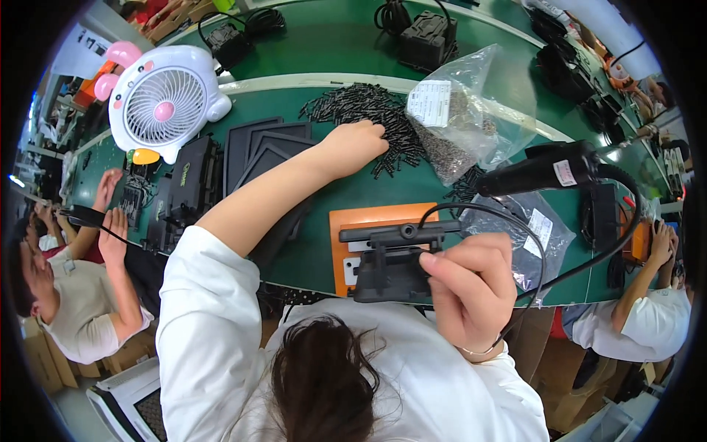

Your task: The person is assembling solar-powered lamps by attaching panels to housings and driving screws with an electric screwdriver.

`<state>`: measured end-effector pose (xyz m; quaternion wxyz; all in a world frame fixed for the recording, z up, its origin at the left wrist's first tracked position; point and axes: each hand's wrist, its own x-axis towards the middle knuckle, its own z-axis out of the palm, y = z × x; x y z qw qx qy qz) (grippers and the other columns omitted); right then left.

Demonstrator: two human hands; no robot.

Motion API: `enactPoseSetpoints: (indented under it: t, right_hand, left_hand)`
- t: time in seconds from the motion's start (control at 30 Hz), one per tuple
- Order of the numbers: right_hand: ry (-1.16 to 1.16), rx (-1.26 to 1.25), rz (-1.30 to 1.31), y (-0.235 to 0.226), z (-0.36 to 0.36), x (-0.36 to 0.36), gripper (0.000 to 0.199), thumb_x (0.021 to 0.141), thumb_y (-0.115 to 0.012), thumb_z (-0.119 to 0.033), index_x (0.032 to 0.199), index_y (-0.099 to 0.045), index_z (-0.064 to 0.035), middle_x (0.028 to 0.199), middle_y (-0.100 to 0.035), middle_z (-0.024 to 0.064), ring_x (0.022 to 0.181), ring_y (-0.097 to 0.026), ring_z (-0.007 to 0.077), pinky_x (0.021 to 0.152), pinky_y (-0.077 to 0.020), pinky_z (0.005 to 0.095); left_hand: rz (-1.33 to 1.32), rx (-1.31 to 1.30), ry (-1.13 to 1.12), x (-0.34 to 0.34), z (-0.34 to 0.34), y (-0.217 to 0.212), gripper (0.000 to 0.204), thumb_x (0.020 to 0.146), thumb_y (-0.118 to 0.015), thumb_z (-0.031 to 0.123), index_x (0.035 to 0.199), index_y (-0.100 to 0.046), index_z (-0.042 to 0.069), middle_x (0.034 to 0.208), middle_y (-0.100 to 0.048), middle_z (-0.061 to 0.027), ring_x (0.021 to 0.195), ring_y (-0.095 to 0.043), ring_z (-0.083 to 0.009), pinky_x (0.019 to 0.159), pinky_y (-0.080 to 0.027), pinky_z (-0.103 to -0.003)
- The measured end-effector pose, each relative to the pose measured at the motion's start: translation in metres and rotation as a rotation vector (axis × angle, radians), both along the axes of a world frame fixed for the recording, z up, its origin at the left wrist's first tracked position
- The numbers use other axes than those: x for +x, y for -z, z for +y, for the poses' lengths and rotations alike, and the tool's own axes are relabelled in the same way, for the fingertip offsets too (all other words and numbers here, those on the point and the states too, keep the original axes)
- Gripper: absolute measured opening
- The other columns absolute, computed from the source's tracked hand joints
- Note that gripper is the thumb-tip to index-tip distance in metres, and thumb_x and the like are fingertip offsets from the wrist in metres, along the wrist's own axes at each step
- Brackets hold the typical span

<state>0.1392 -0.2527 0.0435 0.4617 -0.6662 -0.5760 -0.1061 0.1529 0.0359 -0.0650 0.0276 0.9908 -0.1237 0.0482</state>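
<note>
My left hand reaches forward to the near edge of a heap of small black rods. Its fingers are curled closed, and whatever is between the fingertips is hidden. Close to my body, my right hand is closed at the right side of a black plastic bracket, with the thumb pressed against it. That bracket, with a long bar along its far side, sits over an orange fixture plate. A thin black cable arches over the bar toward my wrist.
A black power screwdriver hangs at the right on a thick cable. Behind it lie a clear bag of small metal parts and another clear bag. Stacked black trays and a white fan stand left. Co-workers sit both sides.
</note>
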Motion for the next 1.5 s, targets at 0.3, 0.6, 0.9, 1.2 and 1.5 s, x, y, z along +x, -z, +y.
enactPoseSetpoints:
  t: [0.3,0.6,0.9,1.2,1.5]
  right_hand:
    - [-0.03,0.349,0.341,0.026,-0.013,0.01,0.037,0.085,-0.074,-0.027,0.101,-0.063,0.0047,0.082,-0.056,0.011,0.067,-0.053,0.0201,0.06,-0.0407,0.0319]
    - [0.579,0.451,0.277,0.066,-0.016,0.047,0.042,0.092,-0.057,-0.011,0.127,-0.045,0.0059,0.117,-0.055,0.0188,0.105,-0.053,0.023,0.087,-0.045,0.0361]
    - [0.708,0.395,0.338,0.061,0.01,0.094,0.066,0.086,-0.067,-0.004,0.14,-0.03,0.0016,0.13,-0.05,0.0158,0.118,-0.05,0.022,0.101,-0.0416,0.0385]
    - [0.279,0.933,0.474,-0.011,0.024,0.114,0.048,0.084,-0.066,-0.006,0.125,-0.041,-0.0014,0.093,-0.062,0.0141,0.07,-0.06,0.0211,0.07,-0.054,0.0347]
    - [-1.121,0.444,0.674,-0.126,0.05,0.091,0.068,0.089,-0.057,-0.05,0.126,-0.043,0.0049,0.093,-0.054,0.0158,0.069,-0.057,0.0217,0.056,-0.0504,0.0306]
  left_hand:
    - [-0.073,-0.945,-0.293,-0.025,-0.022,-0.077,0.017,0.081,-0.061,-0.005,0.095,-0.065,0.003,0.092,-0.064,-0.0071,0.087,-0.063,-0.016,0.078,-0.05,-0.027]
    - [-0.367,-1.068,0.025,-0.102,-0.091,-0.135,0.019,0.076,-0.069,-0.005,0.093,-0.07,0.002,0.086,-0.069,-0.0089,0.076,-0.065,-0.022,0.071,-0.051,-0.031]
    - [-0.493,-1.008,0.047,-0.098,-0.098,-0.117,0.021,0.073,-0.069,-0.009,0.092,-0.069,0.001,0.085,-0.069,-0.0093,0.078,-0.064,-0.0238,0.07,-0.049,-0.031]
    - [-0.487,-1.015,-0.045,-0.104,-0.105,-0.112,0.021,0.073,-0.07,-0.006,0.092,-0.071,0.002,0.096,-0.068,-0.0118,0.08,-0.065,-0.0237,0.07,-0.052,-0.032]
    - [-0.209,-1.345,-0.148,-0.109,-0.104,-0.094,0.05,0.079,-0.069,0.01,0.124,-0.048,0.005,0.094,-0.071,-0.0121,0.074,-0.069,-0.0259,0.062,-0.052,-0.033]
